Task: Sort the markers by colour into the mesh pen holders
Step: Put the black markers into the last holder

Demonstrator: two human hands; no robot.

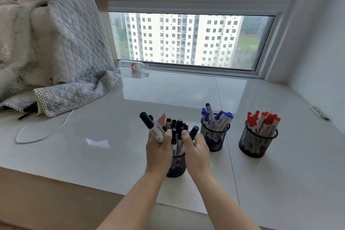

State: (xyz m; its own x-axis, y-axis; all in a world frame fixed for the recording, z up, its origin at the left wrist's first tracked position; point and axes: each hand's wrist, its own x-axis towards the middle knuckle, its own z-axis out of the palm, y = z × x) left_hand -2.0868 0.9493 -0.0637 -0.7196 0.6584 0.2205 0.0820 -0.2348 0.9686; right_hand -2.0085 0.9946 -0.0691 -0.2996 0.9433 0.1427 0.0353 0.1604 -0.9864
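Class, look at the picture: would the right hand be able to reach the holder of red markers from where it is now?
Probably yes. The right hand grips a black marker, and the holder of blue markers stands between it and the holder of red markers, so it should pass above or in front.

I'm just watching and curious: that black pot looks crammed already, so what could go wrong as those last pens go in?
The black pot is packed, so pushing in the pens held by the left hand and right hand might jam or lift others out. Leaning on it could tip it on the glossy sill. A loose pen could roll against the blue pot.
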